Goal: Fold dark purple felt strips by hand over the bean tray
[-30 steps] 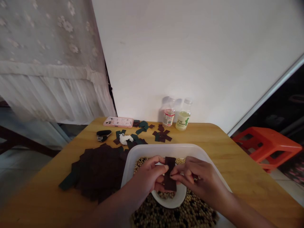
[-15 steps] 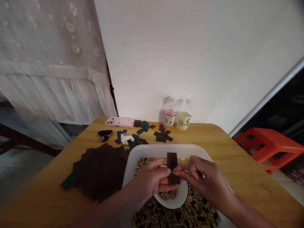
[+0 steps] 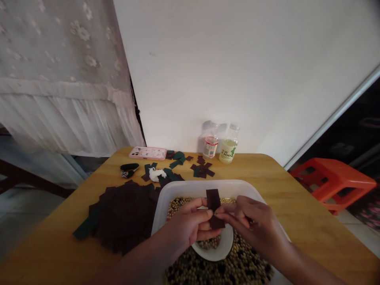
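A dark brown rectangular piece [image 3: 213, 199], flat like cloth or card, is held upright above the bowl. My left hand [image 3: 192, 223] pinches its left side between thumb and fingers. The thumb and forefinger of my right hand [image 3: 252, 217] press together at the middle of the piece, touching it; anything small between those fingertips is hidden. Beneath my hands a white bowl [image 3: 228, 243] with some beads sits in a translucent white tub [image 3: 231, 184]. Small round yellowish and dark beads [image 3: 219, 269] fill the tub around the bowl.
A heap of dark brown and green pieces [image 3: 124, 217] lies left of the tub on the wooden table [image 3: 311, 221]. Behind are a pink phone [image 3: 147, 153], a black strap-like item [image 3: 129, 169], crumpled white material [image 3: 157, 174] and two bottles [image 3: 228, 146]. An orange stool [image 3: 335, 182] stands right.
The view has shifted slightly. Both hands stay together on the brown piece, which leans a little more to the left at its top.
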Tool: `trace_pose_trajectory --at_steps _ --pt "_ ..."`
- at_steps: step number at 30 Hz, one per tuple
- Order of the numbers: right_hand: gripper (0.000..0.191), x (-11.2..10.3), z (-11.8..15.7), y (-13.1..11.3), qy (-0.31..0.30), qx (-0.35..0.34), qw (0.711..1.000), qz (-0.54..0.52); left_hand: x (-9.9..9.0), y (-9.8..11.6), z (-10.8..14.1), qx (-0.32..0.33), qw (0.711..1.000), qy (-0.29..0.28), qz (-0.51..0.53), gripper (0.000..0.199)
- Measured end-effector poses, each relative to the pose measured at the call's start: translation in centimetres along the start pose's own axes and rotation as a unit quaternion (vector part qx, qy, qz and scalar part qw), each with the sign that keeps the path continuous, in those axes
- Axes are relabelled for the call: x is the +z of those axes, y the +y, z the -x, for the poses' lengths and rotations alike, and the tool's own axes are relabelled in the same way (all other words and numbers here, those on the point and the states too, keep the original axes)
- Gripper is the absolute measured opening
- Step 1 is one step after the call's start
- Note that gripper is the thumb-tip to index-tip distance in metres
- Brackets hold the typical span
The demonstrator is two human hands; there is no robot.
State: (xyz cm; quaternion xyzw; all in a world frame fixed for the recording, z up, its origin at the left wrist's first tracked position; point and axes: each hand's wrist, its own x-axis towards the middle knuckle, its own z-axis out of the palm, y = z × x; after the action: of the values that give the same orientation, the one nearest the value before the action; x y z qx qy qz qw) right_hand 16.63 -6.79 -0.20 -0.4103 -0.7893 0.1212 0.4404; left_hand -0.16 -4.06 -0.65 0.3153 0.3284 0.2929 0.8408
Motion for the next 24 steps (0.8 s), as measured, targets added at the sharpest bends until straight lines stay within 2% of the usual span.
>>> trace_pose_trajectory --at_steps 2,6,11,15,20,24 --pt "0.037 0.02 -0.05 -0.05 0.010 0.005 1.000 0.000 0.00 -0.07 0.04 -0.005 1.000 0.003 0.005 0.014" --pt "0.034 0.08 -0.22 -0.27 -0.025 -0.042 0.998 0.027 0.20 -0.01 0.07 -0.011 1.000 0.013 0.013 0.007" --pt "0.033 0.02 -0.26 -0.42 0.014 -0.018 0.999 0.033 0.29 0.10 0.04 -0.020 0.999 0.022 0.012 0.006" --pt "0.018 -0.01 -0.19 -0.51 -0.038 -0.066 0.996 0.047 0.19 0.14 -0.01 -0.011 1.000 0.025 0.006 0.006" --pt "0.032 -0.03 -0.22 -0.32 0.021 -0.030 0.999 0.028 0.02 0.10 -0.09 -0.006 0.999 0.022 0.023 0.005" --pt "0.023 -0.18 -0.32 -0.38 -0.021 -0.062 0.997 0.045 -0.06 0.18 -0.10 0.005 0.999 0.030 0.027 0.004"
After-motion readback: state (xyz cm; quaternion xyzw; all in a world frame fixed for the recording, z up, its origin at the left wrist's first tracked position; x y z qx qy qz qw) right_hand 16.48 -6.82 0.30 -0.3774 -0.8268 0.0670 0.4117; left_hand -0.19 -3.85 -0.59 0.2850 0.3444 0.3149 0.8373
